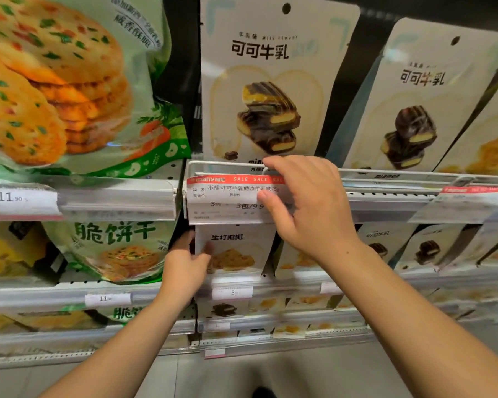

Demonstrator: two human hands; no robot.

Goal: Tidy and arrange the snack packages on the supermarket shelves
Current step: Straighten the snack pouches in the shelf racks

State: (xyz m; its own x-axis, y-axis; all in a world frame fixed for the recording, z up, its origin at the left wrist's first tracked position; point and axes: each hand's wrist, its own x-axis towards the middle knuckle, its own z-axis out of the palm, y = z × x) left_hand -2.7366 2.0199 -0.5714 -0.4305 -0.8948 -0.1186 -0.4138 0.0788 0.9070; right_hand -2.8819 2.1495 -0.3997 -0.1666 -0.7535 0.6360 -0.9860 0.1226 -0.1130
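Note:
My left hand [186, 265] grips the left edge of a white coconut cookie package [236, 249] standing on the lower shelf, thumb on its front. My right hand [305, 202] rests on the upper shelf's wire rail [224, 165], fingers over the rail and thumb pressed on the red and white sale price tag [227, 196]. Above the rail stands a white cocoa milk cookie package [270, 81], with a second one [420, 101] leaning to its right.
Large green vegetable cracker bags [69, 81] fill the upper left, with another [118, 248] on the shelf below. Price strips [26, 199] run along each shelf edge. More white cookie packs [426, 248] line the lower right shelves. Grey floor lies below.

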